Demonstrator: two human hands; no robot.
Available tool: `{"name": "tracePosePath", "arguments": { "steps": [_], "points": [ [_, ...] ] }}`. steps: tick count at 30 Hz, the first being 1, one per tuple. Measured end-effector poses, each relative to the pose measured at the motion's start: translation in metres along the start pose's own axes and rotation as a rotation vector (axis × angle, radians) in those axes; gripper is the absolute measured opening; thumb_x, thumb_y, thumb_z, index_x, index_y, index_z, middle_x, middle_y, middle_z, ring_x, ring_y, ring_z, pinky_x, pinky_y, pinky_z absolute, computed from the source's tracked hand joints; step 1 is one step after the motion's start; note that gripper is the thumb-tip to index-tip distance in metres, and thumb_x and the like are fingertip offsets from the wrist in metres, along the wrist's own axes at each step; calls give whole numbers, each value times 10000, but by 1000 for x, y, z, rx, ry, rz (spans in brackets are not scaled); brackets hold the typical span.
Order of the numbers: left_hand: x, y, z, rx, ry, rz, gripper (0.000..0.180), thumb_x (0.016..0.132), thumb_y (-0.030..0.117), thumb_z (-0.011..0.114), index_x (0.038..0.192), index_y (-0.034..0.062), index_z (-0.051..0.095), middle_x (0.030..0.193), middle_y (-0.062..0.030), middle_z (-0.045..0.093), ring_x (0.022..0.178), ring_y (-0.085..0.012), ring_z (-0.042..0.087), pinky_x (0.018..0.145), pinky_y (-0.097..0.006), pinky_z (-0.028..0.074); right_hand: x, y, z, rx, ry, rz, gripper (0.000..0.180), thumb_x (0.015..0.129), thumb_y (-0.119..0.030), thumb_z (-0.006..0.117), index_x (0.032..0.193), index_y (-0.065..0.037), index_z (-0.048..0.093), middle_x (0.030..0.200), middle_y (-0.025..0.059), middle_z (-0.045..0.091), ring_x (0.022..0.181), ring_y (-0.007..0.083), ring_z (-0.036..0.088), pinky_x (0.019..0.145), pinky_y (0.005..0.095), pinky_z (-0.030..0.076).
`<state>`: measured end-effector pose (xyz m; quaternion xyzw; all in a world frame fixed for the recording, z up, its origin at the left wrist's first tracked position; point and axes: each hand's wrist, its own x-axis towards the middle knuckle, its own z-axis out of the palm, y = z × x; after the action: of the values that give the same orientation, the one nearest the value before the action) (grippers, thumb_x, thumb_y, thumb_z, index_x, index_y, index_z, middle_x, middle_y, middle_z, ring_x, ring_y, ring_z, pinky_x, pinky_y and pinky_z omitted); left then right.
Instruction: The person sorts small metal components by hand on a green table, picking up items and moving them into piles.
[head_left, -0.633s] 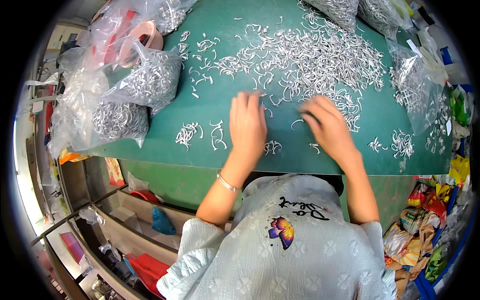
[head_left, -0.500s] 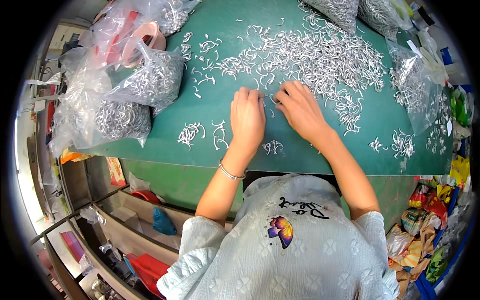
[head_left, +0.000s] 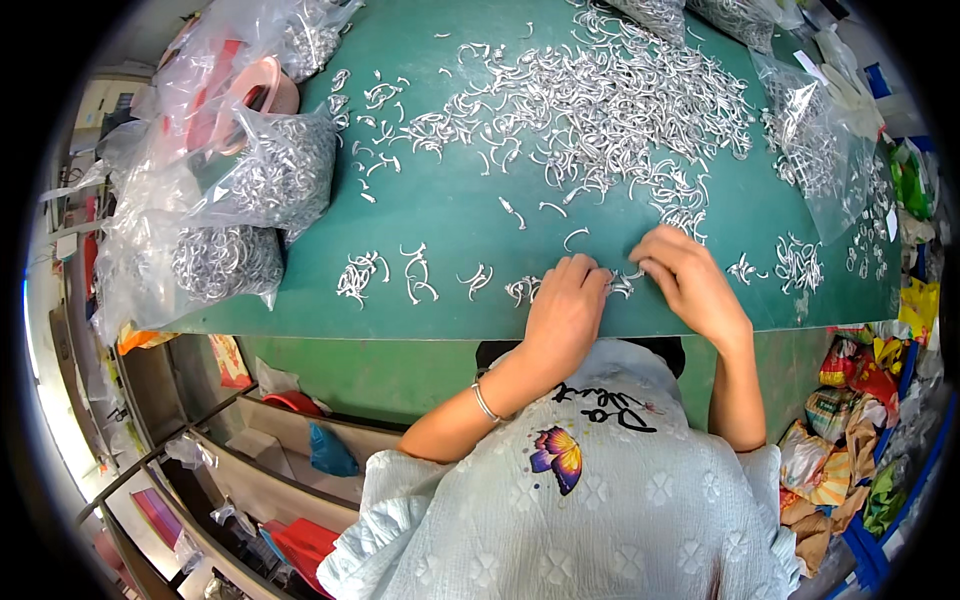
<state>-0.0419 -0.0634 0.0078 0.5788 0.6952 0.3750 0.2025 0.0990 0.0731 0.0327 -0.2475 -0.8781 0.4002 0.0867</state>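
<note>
Here, going from the left, clear plastic bags (head_left: 255,180) stuffed with small silver metal hooks sit piled at the left end of the green table (head_left: 450,260), a pink tape roll (head_left: 262,85) among them. Right of the bags, near the table's front edge, small sorted clusters of hooks (head_left: 415,275) lie in a row, each apart from its neighbour. The left hand (head_left: 565,310) rests palm down just past the last of these, fingers curled onto the table; whether it pinches anything I cannot tell. Between the two hands, touching both sets of fingertips, lies a little bunch of hooks (head_left: 622,283), so it sits right of the left hand and left of the right hand, about equally near to each. The pieces are curved and lie crosswise, with no single long axis to read. The right hand (head_left: 690,285) is bent, its fingers drawn together at that bunch; a firm hold is not visible. Farther back a broad loose heap of hooks (head_left: 610,100) spreads across the middle, and more bags (head_left: 815,130) stand at the far right. The table is flat and matte. Below it are shelves on the left and coloured packets (head_left: 850,420) on the right.
</note>
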Motion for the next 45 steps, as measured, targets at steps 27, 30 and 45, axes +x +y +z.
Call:
{"name": "tracePosePath", "arguments": {
  "steps": [27,30,45],
  "points": [
    [4,6,-4,78,82,-20,171,820,-41,621,976,14,578,972,-145,558,911,-329,550,788,-406,438,-22,-11,20,3,149,-4,279,749,-69,722,1003,-54,609,988,90,504,920,287,550,783,392,449],
    [5,-5,-12,130,185,16,157,841,-3,617,986,31,567,969,-124,540,900,-311,530,749,-411,409,-13,-15,29,-150,126,-155,273,757,-83,724,1005,-62,611,979,90,502,899,282,550,760,392,454],
    [19,-45,-34,155,283,27,157,834,-66,604,975,-7,566,1083,-171,610,986,-354,572,851,-398,464,-5,-15,26,-63,263,-53,210,819,-26,668,1019,-35,604,953,111,536,883,323,569,745,400,471]
  ]
}}
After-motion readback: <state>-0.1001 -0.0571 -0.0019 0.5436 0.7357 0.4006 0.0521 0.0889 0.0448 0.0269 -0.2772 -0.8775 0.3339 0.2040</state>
